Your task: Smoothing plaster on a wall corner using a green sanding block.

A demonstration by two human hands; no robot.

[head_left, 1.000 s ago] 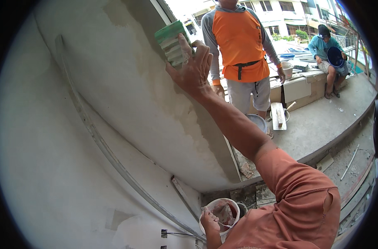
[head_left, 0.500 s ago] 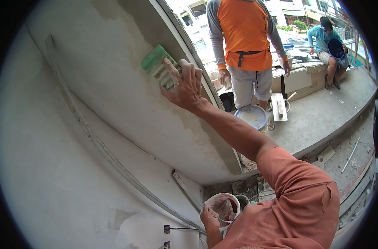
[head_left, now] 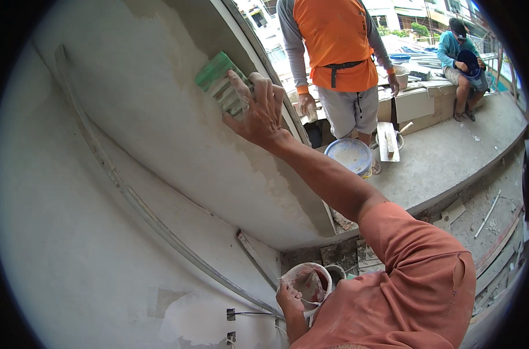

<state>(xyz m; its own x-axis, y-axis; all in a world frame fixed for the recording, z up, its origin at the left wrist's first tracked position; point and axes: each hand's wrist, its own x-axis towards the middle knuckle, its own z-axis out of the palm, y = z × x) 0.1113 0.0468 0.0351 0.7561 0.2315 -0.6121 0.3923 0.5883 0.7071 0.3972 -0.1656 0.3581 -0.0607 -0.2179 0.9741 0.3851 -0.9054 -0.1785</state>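
My right hand reaches up to the plastered wall. Its fingers grip a green spreader with pale, putty-smeared ridges, pressed flat against the wall beside a darker damp-looking band. Down at the lower middle, my left hand is closed on the rim of a white bucket. Whitish putty and a reddish patch show inside the bucket, along with what looks like a putty-covered blade. My fingers are coated with pale residue.
A person in an orange shirt stands beyond the opening, next to a blue-rimmed bucket and a trowel. Another person sits farther back holding a dark blue container. A long curved-looking strip leans on the wall.
My right hand and the spreader have shifted slightly up and left in view. The standing person appears a little farther left. The seated person's container has tilted.
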